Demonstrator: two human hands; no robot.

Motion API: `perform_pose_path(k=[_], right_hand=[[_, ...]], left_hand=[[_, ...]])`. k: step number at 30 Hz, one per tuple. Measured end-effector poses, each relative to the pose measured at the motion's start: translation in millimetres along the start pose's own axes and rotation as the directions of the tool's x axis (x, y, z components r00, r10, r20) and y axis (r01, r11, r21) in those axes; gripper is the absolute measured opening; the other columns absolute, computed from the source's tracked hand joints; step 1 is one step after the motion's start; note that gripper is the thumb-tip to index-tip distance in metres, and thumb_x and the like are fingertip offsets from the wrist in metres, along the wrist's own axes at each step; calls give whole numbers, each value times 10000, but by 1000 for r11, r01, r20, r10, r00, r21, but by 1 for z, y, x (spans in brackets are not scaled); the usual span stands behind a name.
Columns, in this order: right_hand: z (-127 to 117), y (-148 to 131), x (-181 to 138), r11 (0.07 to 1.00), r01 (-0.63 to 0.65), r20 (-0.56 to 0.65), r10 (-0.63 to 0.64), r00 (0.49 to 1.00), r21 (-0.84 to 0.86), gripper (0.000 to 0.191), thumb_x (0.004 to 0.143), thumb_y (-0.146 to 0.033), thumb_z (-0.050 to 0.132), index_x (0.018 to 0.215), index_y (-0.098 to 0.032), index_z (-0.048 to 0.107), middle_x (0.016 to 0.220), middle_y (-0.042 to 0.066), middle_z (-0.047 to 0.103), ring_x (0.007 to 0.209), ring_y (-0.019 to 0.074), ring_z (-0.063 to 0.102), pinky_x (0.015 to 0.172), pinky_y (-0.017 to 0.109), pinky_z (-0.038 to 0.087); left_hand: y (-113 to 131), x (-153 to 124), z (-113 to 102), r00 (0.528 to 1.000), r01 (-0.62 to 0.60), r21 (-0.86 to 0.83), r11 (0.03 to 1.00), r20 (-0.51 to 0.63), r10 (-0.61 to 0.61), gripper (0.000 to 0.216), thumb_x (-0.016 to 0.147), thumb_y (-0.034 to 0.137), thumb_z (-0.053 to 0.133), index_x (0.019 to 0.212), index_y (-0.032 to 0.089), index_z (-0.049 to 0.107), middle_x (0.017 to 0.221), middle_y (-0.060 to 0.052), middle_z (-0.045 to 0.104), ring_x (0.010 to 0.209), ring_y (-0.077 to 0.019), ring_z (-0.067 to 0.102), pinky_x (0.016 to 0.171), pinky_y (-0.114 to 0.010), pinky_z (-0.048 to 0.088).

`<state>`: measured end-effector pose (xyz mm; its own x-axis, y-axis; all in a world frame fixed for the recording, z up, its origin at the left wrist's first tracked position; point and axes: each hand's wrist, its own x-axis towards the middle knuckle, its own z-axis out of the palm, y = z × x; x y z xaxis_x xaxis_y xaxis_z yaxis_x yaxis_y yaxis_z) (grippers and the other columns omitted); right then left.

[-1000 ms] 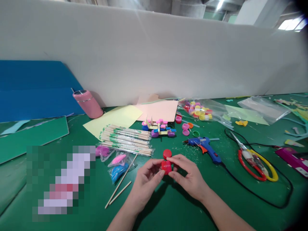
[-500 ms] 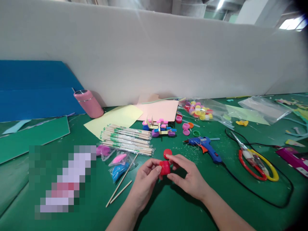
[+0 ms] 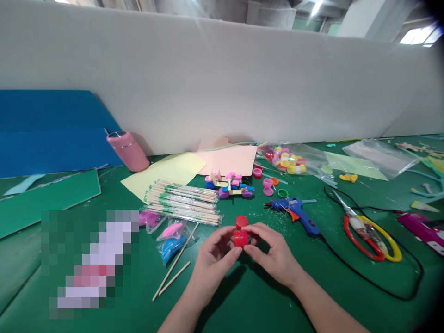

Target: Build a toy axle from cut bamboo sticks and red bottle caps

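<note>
Two red bottle caps (image 3: 241, 239), pressed together face to face as far as I can see, are held between my hands just above the table. My left hand (image 3: 215, 253) grips them from the left, thumb at the lower edge and fingers behind. From the right, my right hand (image 3: 272, 253) pinches the same caps with thumb and forefinger. Right behind them another red cap (image 3: 242, 222) lies on the green table. Farther back stand small toy cars (image 3: 236, 188) built of sticks with coloured cap wheels.
A blue glue gun (image 3: 298, 215) lies to the right, its black cord looping past scissors (image 3: 367, 238). Wrapped chopsticks (image 3: 183, 201), bagged clay (image 3: 172, 245) and two loose sticks (image 3: 175, 277) are to the left. Behind are loose caps (image 3: 268, 186), a bag of caps (image 3: 286, 159) and a pink flask (image 3: 128, 150).
The held caps have shifted slightly right and turned. My left thumb has slid down to their lower edge, and my right fingers have closed in on them.
</note>
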<state>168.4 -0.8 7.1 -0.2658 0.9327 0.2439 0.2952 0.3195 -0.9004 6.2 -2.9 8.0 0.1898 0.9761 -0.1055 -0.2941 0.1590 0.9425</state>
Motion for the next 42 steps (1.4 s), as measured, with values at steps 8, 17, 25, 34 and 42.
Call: perform_pose_path(k=[8, 17, 25, 34, 42], right_hand=[[0, 2, -2, 1000, -1, -11, 1, 1000, 26, 317, 783, -272, 589, 1088, -187, 568, 853, 32, 559, 730, 142, 511, 693, 256, 430], [0, 4, -2, 997, 28, 5, -29, 1000, 66, 308, 772, -259, 607, 1075, -203, 598, 872, 35, 565, 719, 139, 507, 680, 259, 435], [2, 6, -2, 995, 10, -13, -9, 1000, 95, 315, 771, -272, 608, 1077, -197, 605, 849, 37, 557, 712, 140, 511, 677, 264, 438], [2, 2, 0, 996, -13, -32, 16, 999, 91, 467, 784, -328, 574, 1224, -213, 466, 965, 57, 566, 783, 167, 512, 716, 286, 447], [4, 1, -4, 996, 90, 20, -90, 996, -6, 518, 693, -306, 677, 1171, -215, 498, 1011, 66, 512, 859, 179, 511, 762, 284, 444]], left_hand=[[3, 1, 0, 999, -7, 14, 1000, 38, 6, 232, 674, 162, 684, 903, 190, 657, 869, -36, 697, 812, -162, 608, 738, -247, 455], [5, 0, 0, 1000, 10, 43, 999, 25, -11, 211, 665, 177, 692, 874, 174, 664, 816, -36, 694, 750, -149, 609, 677, -224, 461], [3, 2, -1, 999, 31, 31, 999, 36, -32, 209, 669, 185, 692, 875, 187, 664, 829, -26, 692, 747, -133, 595, 663, -207, 445], [-3, 4, -2, 994, 106, -176, 979, 9, -106, 132, 717, 244, 651, 798, 140, 639, 668, -4, 602, 556, -73, 481, 530, -186, 390], [-12, 1, 2, 979, 201, -211, 957, 59, -193, 193, 680, 306, 682, 703, 131, 601, 549, 32, 519, 462, -48, 427, 439, -161, 343]])
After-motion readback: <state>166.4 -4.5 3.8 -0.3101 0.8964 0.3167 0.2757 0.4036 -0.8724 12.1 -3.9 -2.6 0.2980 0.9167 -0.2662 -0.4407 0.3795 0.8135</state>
